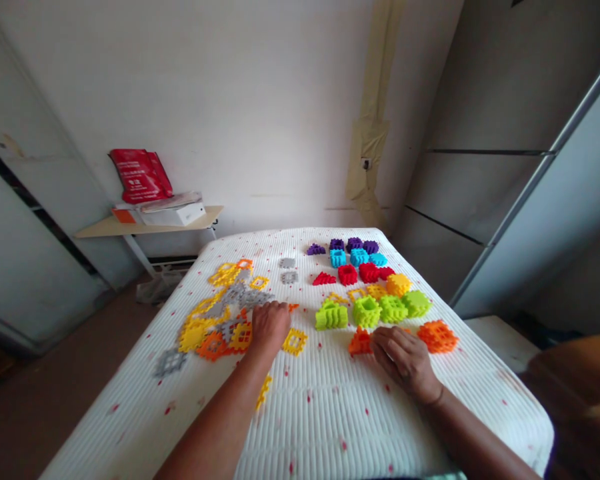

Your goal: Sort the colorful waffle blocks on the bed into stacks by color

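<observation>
My left hand [271, 325] is closed, fingers curled down at the right edge of a loose heap of interlocking plastic tiles; what it grips is hidden. A small orange tile [293, 307] peeks out beside its fingertips. Under the heap's near side lie an orange tile [213, 346] and grey tiles [235, 295]. My right hand [403, 357] is curled over orange interlocking tiles, mostly covered by the fingers. Touching it on the left is an orange triangular stack [360, 341]; to its right stands an orange square stack [438, 337].
Behind my right hand, tiles stand in colour rows: green stacks [367, 311], yellow [399, 285], red [347, 275], light blue [359, 257] and purple [355, 245]. Single yellow tiles [295, 341] lie mid-bed. A side table [97, 229] bears a red bag [139, 175].
</observation>
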The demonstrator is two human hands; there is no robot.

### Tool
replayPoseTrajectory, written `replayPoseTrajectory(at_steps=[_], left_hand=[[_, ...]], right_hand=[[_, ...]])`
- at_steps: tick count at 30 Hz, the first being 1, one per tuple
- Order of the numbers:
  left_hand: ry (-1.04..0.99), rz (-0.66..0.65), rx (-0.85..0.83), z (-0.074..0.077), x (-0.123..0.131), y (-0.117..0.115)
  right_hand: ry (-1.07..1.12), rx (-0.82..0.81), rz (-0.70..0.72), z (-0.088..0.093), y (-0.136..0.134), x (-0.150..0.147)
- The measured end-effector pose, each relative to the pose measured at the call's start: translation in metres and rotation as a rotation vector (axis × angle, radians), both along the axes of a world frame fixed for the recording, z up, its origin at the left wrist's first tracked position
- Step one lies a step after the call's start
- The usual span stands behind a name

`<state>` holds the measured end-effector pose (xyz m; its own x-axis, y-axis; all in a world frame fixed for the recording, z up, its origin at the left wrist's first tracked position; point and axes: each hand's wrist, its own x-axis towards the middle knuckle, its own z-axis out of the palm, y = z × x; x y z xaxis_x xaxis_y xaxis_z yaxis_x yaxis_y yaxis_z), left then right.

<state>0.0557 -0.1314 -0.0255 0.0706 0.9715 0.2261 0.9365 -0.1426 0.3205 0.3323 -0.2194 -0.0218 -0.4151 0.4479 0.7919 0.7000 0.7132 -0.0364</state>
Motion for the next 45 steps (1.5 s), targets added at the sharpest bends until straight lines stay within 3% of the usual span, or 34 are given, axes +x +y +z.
replayPoseTrajectory(at_steps=[7, 11, 17, 24, 30, 37, 45], left_hand=[[-0.473, 0.008, 0.033, 0.005, -0.019, 0.002], [-0.775, 0.006, 0.021, 0.006, -0.028, -0.009], [-1.465, -0.011, -0.146, 0.002, -0.028, -0.034], [-1.212, -0.003, -0.135, 0.007, -0.026, -0.046], [-1.245, -0.236, -0.307, 0.006, -0.018, -0.054], [-1.268, -0.452, -0.597, 0.004, -0.017, -0.061], [-1.252, -0.497, -0.615, 0.005, -0.019, -0.06]], right_hand=[[0.01, 0.027, -0.013, -0.002, 0.001, 0.001], [0.009, 0.027, -0.015, -0.004, 0.002, 0.004], [0.021, 0.022, 0.055, 0.006, -0.005, -0.02], [0.081, -0.055, 0.141, 0.02, -0.004, -0.069], [0.028, -0.163, 0.143, 0.021, 0.007, -0.092], [-0.171, -0.228, 0.174, 0.019, 0.003, -0.098], [-0.146, -0.289, 0.232, 0.018, -0.006, -0.085]])
